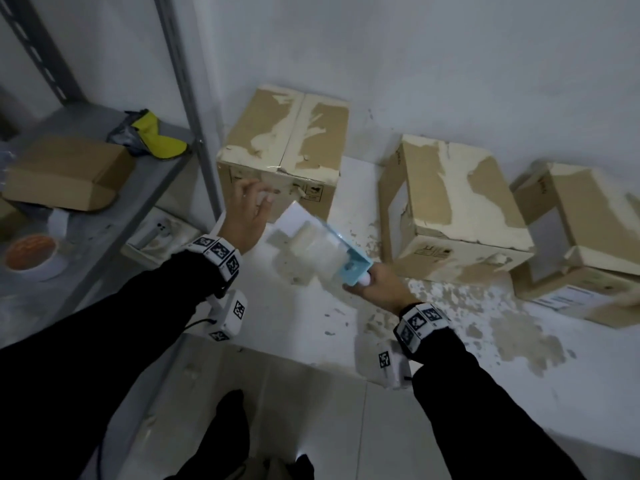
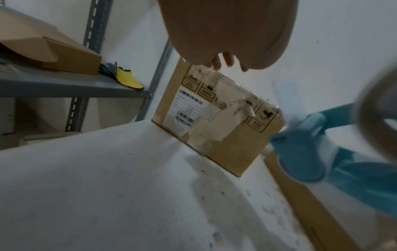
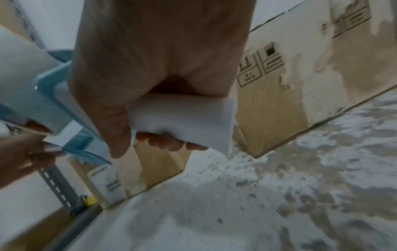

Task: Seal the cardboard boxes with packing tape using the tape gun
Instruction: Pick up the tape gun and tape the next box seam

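Dim, cool, flat light; soft motion blur, bowed wide-angle edges

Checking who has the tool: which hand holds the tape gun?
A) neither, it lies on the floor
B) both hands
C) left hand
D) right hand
D: the right hand grips the white handle of the blue tape gun; the left hand reaches open toward the leftmost box.

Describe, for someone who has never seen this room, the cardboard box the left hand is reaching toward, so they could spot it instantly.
Start at the grey metal shelving on the left. On the white floor beside its upright stands the leftmost cardboard box, against the wall. Unlike its two neighbours, which lie open-ended, it stands closed, flaps meeting along a centre seam, with the left hand at its front.
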